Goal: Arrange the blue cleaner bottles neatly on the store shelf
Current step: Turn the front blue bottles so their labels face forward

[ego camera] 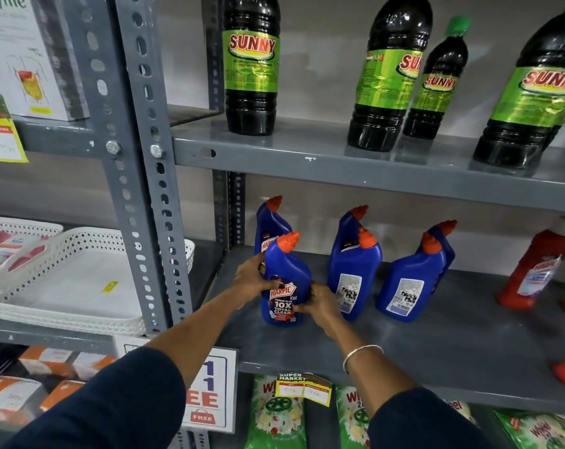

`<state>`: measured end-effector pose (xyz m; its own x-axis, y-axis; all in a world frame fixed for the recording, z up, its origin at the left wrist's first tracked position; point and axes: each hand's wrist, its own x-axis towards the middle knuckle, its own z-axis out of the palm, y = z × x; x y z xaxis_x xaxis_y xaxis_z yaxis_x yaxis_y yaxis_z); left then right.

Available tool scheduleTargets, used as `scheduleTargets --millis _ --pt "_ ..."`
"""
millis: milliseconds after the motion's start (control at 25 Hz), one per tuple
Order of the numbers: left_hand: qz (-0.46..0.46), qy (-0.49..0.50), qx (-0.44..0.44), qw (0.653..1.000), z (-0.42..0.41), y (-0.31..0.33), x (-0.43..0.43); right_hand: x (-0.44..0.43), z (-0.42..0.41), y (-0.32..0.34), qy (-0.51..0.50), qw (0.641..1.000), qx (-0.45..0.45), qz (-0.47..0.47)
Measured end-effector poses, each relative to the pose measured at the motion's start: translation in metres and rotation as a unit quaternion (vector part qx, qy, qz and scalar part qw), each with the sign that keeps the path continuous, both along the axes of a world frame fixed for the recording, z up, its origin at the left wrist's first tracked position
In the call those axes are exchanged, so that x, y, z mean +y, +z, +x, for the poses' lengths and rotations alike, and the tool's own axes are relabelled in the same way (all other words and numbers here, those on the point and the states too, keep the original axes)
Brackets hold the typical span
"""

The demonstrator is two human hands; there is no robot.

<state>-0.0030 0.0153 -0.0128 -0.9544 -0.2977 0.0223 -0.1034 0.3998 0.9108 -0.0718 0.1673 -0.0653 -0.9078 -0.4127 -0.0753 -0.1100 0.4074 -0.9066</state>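
Note:
Several blue cleaner bottles with orange caps stand on the grey middle shelf [436, 345]. The front left bottle [287, 273] shows its label toward me; my left hand [250, 277] grips its left side and my right hand [320, 306] grips its lower right side. Another blue bottle [269, 222] stands right behind it. To the right are two pairs: a front bottle [355, 273] with one [350, 222] behind, and a front bottle [410, 283] with one [444, 241] behind. These right-hand front bottles show their back labels.
Red cleaner bottles [533, 270] stand at the shelf's right end. Dark bottles with green labels [252, 66] fill the shelf above. A perforated grey upright [151, 189] borders the left, with white trays [67, 280] beyond. Green pouches [274, 416] lie below.

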Motion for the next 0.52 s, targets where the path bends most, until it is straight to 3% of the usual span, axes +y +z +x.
scheduleTargets --millis 240,400,520 --pt "0.003 -0.042 -0.014 0.999 0.000 0.008 -0.004 0.017 0.006 0.014 -0.023 0.999 -0.030 0.013" --pt "-0.006 0.027 0.128 0.991 -0.012 0.045 0.017 0.054 0.005 0.018 -0.159 0.985 0.037 0.062" --pt "-0.102 0.060 0.230 0.966 -0.024 0.071 0.051 0.082 -0.002 0.019 -0.266 0.956 0.067 0.099"
